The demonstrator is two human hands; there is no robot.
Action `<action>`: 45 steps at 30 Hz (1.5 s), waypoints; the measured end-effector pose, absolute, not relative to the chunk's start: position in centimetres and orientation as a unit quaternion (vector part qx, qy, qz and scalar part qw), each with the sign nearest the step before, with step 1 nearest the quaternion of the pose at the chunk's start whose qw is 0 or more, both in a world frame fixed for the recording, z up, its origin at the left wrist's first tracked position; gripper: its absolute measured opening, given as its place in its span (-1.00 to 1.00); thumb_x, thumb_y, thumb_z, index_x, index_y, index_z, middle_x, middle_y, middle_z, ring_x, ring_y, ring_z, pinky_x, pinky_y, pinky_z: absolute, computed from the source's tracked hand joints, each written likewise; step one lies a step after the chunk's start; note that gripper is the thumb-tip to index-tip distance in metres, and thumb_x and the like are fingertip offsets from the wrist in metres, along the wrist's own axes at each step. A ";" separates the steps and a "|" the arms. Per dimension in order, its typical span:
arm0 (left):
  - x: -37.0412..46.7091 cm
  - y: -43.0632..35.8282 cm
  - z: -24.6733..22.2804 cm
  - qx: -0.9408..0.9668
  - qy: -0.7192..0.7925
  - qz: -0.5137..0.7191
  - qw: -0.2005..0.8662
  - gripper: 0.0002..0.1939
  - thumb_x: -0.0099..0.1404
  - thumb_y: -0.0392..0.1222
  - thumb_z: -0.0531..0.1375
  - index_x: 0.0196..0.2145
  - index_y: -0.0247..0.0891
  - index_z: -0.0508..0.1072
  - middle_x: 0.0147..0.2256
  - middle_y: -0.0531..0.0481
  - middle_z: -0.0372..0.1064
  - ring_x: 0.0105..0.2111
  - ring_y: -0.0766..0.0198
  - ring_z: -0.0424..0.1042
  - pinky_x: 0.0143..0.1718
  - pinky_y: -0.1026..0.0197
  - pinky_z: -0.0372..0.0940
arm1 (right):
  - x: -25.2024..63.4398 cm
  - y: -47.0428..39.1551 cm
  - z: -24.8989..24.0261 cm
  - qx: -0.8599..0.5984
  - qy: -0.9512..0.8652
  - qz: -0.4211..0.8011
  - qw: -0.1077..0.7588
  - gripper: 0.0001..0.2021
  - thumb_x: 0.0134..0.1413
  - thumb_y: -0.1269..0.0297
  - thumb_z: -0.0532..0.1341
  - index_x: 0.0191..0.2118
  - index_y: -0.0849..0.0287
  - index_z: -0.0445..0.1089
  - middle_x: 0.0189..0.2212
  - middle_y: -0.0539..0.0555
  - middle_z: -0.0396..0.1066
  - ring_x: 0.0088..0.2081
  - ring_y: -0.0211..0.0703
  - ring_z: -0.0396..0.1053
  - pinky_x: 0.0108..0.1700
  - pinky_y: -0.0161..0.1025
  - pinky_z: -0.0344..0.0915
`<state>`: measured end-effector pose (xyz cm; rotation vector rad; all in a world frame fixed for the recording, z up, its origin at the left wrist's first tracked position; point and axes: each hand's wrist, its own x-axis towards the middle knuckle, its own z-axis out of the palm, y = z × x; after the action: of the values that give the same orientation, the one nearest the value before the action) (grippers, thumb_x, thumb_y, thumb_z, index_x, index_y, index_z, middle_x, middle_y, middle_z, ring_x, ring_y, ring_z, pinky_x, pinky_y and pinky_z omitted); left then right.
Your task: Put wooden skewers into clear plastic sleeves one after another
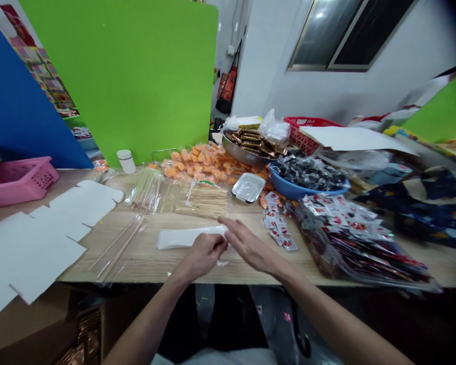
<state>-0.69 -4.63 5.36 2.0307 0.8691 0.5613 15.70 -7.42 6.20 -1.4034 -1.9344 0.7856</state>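
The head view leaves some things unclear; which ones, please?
Head view:
Left hand: whether it holds anything, hidden by its curl
White strip: right end partly behind the left and right hand
Pink basket: left end cut off by the edge
White sachets: print too small

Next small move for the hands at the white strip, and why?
I'd probably lower the fingertips of the right hand onto the right end of the white strip to steady it. That hand is flat, its fingers extended by that end, while the left hand is curled close by; whether it grips anything isn't clear.
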 end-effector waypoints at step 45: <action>-1.3 -8.6 4.7 0.735 0.342 0.259 0.526 -0.68 0.26 -0.26 -0.02 -0.11 -0.32 0.43 -0.57 0.05 0.36 -0.63 0.38 0.34 -0.52 0.36 0.23 | 13.7 -10.1 3.8 -0.537 -0.777 -0.042 0.325 -0.81 0.07 0.57 -0.04 -0.41 0.19 0.22 -0.37 0.15 0.31 -0.26 -0.10 0.28 -0.16 -0.11 0.18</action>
<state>-1.33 -8.58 4.72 1.7568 0.8172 0.6198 13.71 -10.12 3.80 -1.4076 -2.0382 -0.1100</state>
